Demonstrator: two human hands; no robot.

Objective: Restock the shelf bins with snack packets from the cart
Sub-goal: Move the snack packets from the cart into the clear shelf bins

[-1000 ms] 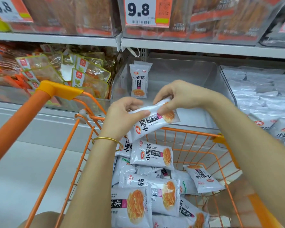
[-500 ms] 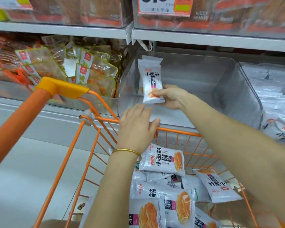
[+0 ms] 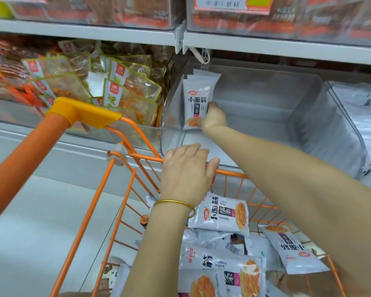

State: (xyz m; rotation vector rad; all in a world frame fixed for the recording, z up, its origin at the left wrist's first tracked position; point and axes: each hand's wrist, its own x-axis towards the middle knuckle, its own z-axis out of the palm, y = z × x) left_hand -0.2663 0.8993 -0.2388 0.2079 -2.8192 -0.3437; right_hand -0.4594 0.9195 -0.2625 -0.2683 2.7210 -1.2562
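Head view: restocking is under way at the clear bin [image 3: 308, 116], which is almost empty. The right hand [image 3: 214, 117] reaches into it and grasps a white packet [image 3: 196, 103] by its lower right corner, the fingers [image 3: 212, 105] wrapped behind it and the thumb on the printed front. The packet stands upright, label facing out. Directly behind it, farther from the fingers, a second packet [image 3: 208, 75] leans on the bin's left wall. That likely explains the grip: held low and from the side, the packet can be pressed flat against the one behind it to begin a neat row from that wall.

The left hand [image 3: 186, 170] is nearer the body and below the right fingers, at the front rail of the orange cart [image 3: 124, 155]. Its fingers [image 3: 180, 151] are relaxed and hold nothing. Whether they bear on the rail I cannot tell, but the hand looks placed to steady the cart or to dip in for more.

Beneath that hand, the loose packets [image 3: 221, 215] lie heaped in the cart, so most of the job seems to remain. Left of the right fingers, a neighbouring bin [image 3: 124, 88] holds green-edged packs.
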